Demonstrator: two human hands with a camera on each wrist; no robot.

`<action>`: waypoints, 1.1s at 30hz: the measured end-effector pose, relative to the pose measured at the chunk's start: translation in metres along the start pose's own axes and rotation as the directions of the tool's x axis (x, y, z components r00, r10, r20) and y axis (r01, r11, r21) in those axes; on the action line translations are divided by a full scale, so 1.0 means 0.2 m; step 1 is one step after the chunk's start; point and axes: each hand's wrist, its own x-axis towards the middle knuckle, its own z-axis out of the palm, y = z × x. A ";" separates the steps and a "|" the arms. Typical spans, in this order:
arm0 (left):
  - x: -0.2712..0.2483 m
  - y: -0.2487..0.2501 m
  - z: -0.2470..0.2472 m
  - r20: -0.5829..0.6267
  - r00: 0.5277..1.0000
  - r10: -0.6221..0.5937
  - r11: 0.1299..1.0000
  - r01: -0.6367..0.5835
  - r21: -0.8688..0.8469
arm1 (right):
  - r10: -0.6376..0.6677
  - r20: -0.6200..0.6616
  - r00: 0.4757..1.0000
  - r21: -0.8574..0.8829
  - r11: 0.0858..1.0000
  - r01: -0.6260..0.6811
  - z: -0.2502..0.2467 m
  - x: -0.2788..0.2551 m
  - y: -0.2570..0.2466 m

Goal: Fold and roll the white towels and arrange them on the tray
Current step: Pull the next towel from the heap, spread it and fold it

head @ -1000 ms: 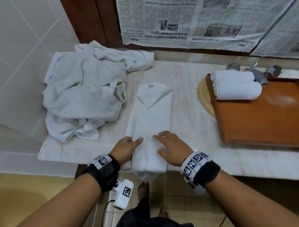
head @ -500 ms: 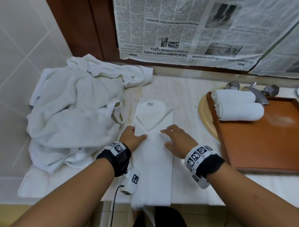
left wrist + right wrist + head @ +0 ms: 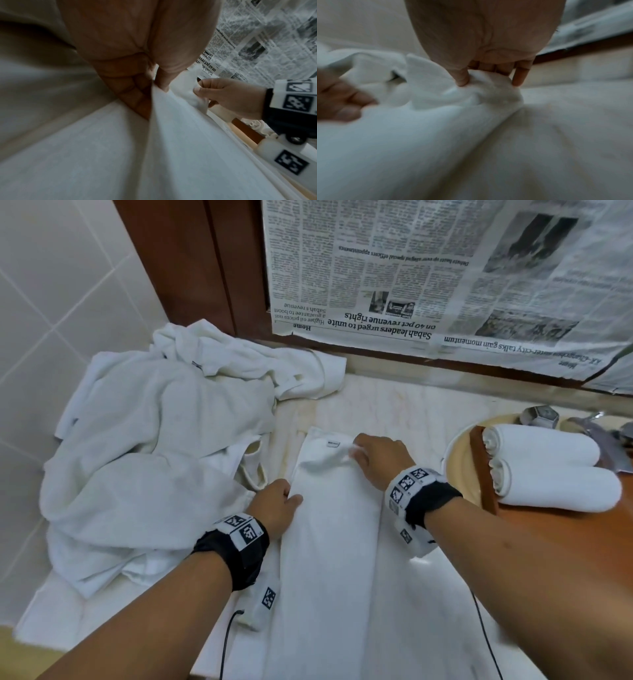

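folded towel (image 3: 337, 542) lies as a long narrow strip on the marble counter (image 3: 411, 419), running from the counter's front edge toward the wall, with a small label near its far end. right hand (image 3: 380, 458) is at that far end, thumb and fingers curled round a bunched tuck of cloth; the right wrist view shows the thumb pressing into the bundle with the fingers (image 3: 520, 75) behind it. left hand (image 3: 275, 508) pinches the strip's left edge partway down, thumb on top and fingers curled beneath, as the left wrist view confirms. two rolled towels (image 3: 548, 470) already lie side by side at the far end of the wooden tray (image 3: 534, 529), which sits to the right over the basin (image 3: 457, 453). a heap of unfolded towels (image 3: 154, 460) waits at the left, touching the strip's edge near the left hand.

the step in hand appears to be starting the roll from the far end. to do it well, the first turn should be small and tight, since a loose core probably gives a slack roll that would not match the two on the tray. both long edges should stay parallel, so the left hand likely needs to move up level with the right, one hand at each side. even pull toward the body keeps the ends flush. the strip overhangs the front edge, so dragging could skew it.
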 end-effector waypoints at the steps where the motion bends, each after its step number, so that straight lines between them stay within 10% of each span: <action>1: 0.01 0.00 0.00 -0.015 1.000 -0.014 1.000 0.014 -0.011 | 0.068 0.007 0.998 0.086 0.994 -0.068 0.00 0.04 0.01; 18: 0.04 0.04 0.00 -0.087 0.995 -0.041 0.999 0.043 0.022 | 0.089 -0.034 0.995 0.310 0.948 -0.074 0.07 0.27 -0.02; 27: 0.02 0.04 -0.01 -0.079 0.997 -0.003 1.000 0.004 0.013 | 0.069 -0.095 0.993 0.115 0.992 -0.057 0.04 0.17 -0.08; 33: 0.02 0.04 -0.02 -0.068 0.997 -0.031 0.999 0.032 0.018 | 0.014 0.253 0.967 -0.102 0.995 0.012 0.03 -0.16 -0.27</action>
